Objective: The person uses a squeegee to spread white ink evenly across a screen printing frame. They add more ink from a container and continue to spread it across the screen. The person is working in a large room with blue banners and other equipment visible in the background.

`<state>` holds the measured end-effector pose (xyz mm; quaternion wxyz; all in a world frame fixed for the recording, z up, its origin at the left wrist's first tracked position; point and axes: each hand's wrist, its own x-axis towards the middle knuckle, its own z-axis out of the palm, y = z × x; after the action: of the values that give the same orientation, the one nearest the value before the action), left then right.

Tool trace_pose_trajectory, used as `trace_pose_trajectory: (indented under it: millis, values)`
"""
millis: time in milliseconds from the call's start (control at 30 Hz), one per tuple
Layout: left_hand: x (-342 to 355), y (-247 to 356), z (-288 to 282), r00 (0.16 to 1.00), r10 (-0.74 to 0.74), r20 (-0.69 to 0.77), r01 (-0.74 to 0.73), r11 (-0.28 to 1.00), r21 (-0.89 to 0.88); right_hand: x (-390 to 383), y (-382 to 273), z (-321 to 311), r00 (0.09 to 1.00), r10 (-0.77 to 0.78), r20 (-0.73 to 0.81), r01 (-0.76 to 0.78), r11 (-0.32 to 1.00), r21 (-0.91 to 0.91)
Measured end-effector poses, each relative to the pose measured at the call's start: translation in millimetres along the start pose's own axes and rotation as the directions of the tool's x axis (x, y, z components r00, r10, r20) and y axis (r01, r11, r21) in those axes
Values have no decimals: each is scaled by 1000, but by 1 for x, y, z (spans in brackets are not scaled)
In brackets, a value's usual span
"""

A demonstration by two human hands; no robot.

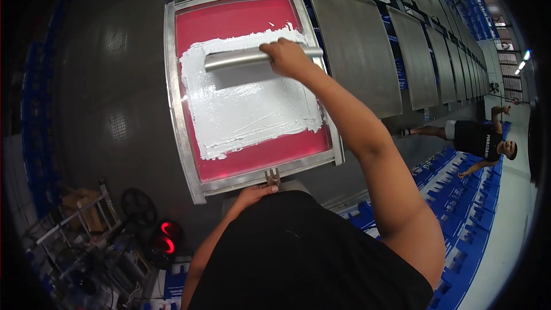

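Observation:
A screen printing frame (177,103) with metal sides and pink mesh lies in front of me. Thick white ink (247,109) covers the middle of its mesh, with ragged ridges along the borders. My right hand (287,57) is closed around a long silver squeegee (235,60), which lies crosswise over the far part of the ink. Its right end reaches the frame's right side. At the near edge, my left hand (257,194) grips the frame beside a small metal bracket (272,177); some of its fingers are hidden.
Grey flat printing boards (356,51) run in a row to the right, on blue supports. Another person (479,139) stands far right. At lower left are a metal rack (74,218), a black wheel (138,206) and a red-lit device (166,244). Grey floor (109,109) spans the left.

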<state>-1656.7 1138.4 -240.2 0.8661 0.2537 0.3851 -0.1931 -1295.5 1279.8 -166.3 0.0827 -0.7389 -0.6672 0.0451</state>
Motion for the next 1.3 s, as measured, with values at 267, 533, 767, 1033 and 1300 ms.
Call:
trace_pose_trajectory:
  millis: [267, 533, 767, 1033, 1300]
  values:
    - [-1, 5, 3, 992, 43, 120, -37, 998, -53, -167, -104, -26, 991, 36, 127, -56, 987, 151]
    - [2, 6, -7, 990, -12, 139, 0, 996, 84, -148, -108, -109, 985, 169, 25, -165, 903, 397]
    - [3, -9, -22, 973, 60, 225, -52, 998, -41, -68, -111, -157, 928, 351, 124, -369, 821, 435]
    - [7, -12, -31, 919, 250, 305, -249, 968, -41, -54, -118, -139, 757, 402, 515, -634, 643, 430]
    - [27, -12, -46, 957, 98, 273, -208, 887, 411, -71, -141, -90, 713, 322, 623, -653, 630, 420]
